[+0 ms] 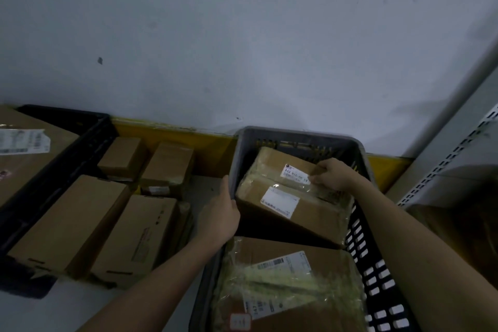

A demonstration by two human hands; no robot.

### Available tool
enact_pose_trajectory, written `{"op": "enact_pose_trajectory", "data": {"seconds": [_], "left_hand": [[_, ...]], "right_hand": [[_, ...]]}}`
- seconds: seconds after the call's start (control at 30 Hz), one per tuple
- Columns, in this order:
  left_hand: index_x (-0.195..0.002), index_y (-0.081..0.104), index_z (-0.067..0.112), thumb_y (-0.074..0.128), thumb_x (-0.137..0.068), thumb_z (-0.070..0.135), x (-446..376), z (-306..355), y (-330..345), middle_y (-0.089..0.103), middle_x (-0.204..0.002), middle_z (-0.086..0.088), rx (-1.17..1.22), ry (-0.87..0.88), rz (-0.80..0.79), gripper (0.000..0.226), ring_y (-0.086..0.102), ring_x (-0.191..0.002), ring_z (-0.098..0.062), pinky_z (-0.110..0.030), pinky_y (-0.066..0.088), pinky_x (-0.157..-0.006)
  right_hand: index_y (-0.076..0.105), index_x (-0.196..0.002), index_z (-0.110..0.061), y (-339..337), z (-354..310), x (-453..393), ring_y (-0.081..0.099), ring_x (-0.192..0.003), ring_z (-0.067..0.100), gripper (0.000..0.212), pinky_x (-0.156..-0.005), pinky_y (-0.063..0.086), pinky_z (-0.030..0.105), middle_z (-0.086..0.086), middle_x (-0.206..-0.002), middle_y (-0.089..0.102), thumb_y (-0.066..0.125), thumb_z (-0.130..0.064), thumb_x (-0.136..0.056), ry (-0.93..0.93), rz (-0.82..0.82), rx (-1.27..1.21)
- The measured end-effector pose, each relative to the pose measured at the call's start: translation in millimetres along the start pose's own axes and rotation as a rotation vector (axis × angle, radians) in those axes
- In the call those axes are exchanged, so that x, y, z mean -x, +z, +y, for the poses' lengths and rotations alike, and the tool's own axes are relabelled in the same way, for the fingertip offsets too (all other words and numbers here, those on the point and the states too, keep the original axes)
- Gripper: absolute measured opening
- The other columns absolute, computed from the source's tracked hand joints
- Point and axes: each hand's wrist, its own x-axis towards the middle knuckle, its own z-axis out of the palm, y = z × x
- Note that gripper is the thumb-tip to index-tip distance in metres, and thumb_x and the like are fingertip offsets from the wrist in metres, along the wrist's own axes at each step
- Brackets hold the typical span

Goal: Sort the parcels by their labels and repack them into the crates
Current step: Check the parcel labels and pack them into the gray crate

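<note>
- While I hold it at both ends, the tilted box (291, 197) sits in the far half of the grey crate (296, 134), one corner up against the left wall.
- My left hand (219, 214) is clamped on the box's near-left corner, right at the crate's left rim; my right hand (332, 174) is closed over its far-right edge, fingers on the top face beside the small white label (296, 173).
- A second, larger label (280, 201) faces up on the same box; text is too blurred to read.
- Progress, my call: partway. The grey crate has this box plus a taped box (285, 283) lying flat in the near half, label up. That's about all the floor it has.
- Still loose: four plain boxes (107, 210) standing on the floor between the two crates, near each other, not in anything.
- The black crate (67, 148) on the left holds one big labelled box (24, 148); how much room is left in it, can't tell, it's cut off by the frame.
- Clearance: tight. The crate walls sit close on both sides of the tilted box, and its lower edge is near the taped box.
- Open room is straight up, or left over the rim toward the loose boxes. The shelf upright (452, 153) closes off the right.
</note>
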Motion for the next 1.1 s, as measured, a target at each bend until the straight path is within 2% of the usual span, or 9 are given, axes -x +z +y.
{"op": "enact_pose_trajectory", "data": {"seconds": [0.13, 0.23, 0.37, 0.5, 0.63, 0.77, 0.97, 1.03, 1.1], "left_hand": [[-0.158, 0.004, 0.024, 0.042, -0.104, 0.024, -2, -3, 1, 0.068, -0.107, -0.005, 0.057, 0.003, -0.036, 0.066, 0.060, -0.072, -0.021, -0.033, 0.044, -0.058], [-0.158, 0.004, 0.024, 0.041, -0.105, 0.024, -3, -4, 3, 0.067, -0.116, -0.007, 0.054, 0.005, -0.029, 0.066, 0.064, -0.084, -0.025, -0.034, 0.046, -0.063], [-0.158, 0.006, 0.022, 0.040, -0.105, 0.023, -3, -3, 1, 0.061, -0.130, -0.011, 0.023, 0.013, -0.029, 0.064, 0.063, -0.102, -0.031, -0.038, 0.050, -0.078], [-0.158, 0.005, 0.022, 0.040, -0.105, 0.023, 0, -2, 1, 0.062, -0.129, -0.011, 0.030, 0.014, -0.036, 0.064, 0.064, -0.093, -0.029, -0.037, 0.051, -0.072], [-0.158, 0.005, 0.022, 0.040, -0.105, 0.025, -2, -3, 1, 0.067, -0.116, -0.009, 0.014, 0.004, -0.028, 0.064, 0.064, -0.085, -0.029, -0.038, 0.050, -0.067], [-0.159, 0.003, 0.023, 0.041, -0.105, 0.024, 1, -2, 1, 0.069, -0.095, -0.005, 0.017, -0.004, -0.040, 0.065, 0.065, -0.073, -0.025, -0.044, 0.054, -0.065], [-0.159, 0.005, 0.021, 0.043, -0.104, 0.018, 0, 0, 1, 0.066, -0.120, -0.010, 0.033, -0.011, -0.030, 0.067, 0.064, -0.090, -0.029, -0.043, 0.054, -0.076], [-0.159, 0.004, 0.021, 0.042, -0.104, 0.019, 1, 1, 1, 0.066, -0.120, -0.010, 0.029, -0.014, -0.029, 0.067, 0.064, -0.092, -0.029, -0.040, 0.053, -0.075], [-0.159, 0.003, 0.022, 0.042, -0.104, 0.020, 0, 1, 1, 0.067, -0.112, -0.008, 0.034, -0.017, -0.028, 0.067, 0.063, -0.082, -0.025, -0.039, 0.052, -0.071]], "right_hand": [[0.067, -0.110, -0.013, -14, 10, 6, 0.065, -0.093, 0.024, 0.044, -0.088, 0.054, 0.043, 0.004, -0.103, 0.069, 0.063, -0.053, -0.091, 0.067, 0.092, -0.058], [0.070, -0.094, -0.013, -16, 5, 11, 0.065, -0.082, 0.023, 0.043, -0.080, 0.056, 0.042, 0.004, -0.088, 0.068, 0.062, -0.055, -0.090, 0.117, 0.127, -0.077], [0.067, -0.080, -0.013, 9, -7, 21, 0.065, -0.074, 0.026, 0.044, -0.070, 0.055, 0.036, 0.005, -0.079, 0.068, 0.061, -0.057, -0.081, 0.246, 0.284, 0.000], [0.060, -0.078, -0.011, 40, -13, 33, 0.067, -0.078, 0.031, 0.044, -0.070, 0.054, 0.036, 0.004, -0.076, 0.063, 0.058, -0.054, -0.083, 0.301, 0.368, -0.004], [0.064, -0.092, -0.008, 55, -17, 41, 0.067, -0.087, 0.032, 0.048, -0.077, 0.058, 0.040, 0.008, -0.090, 0.068, 0.061, -0.056, -0.083, 0.390, 0.379, -0.041], [0.065, -0.107, -0.009, 103, -30, 46, 0.067, -0.094, 0.030, 0.041, -0.082, 0.058, 0.040, 0.010, -0.103, 0.068, 0.061, -0.047, -0.090, 0.401, 0.277, -0.180], [0.059, -0.096, -0.013, 103, -47, 40, 0.066, -0.096, 0.030, 0.040, -0.078, 0.056, 0.039, 0.008, -0.101, 0.066, 0.060, -0.052, -0.093, 0.305, 0.188, -0.180], [0.060, -0.107, -0.012, 106, -38, 38, 0.065, -0.099, 0.030, 0.045, -0.084, 0.057, 0.042, 0.009, -0.108, 0.067, 0.057, -0.055, -0.094, 0.294, 0.143, -0.202], [0.053, -0.129, -0.008, 112, -36, 38, 0.062, -0.113, 0.033, 0.053, -0.094, 0.052, 0.043, 0.013, -0.125, 0.063, 0.052, -0.051, -0.098, 0.272, 0.105, -0.335]]}}
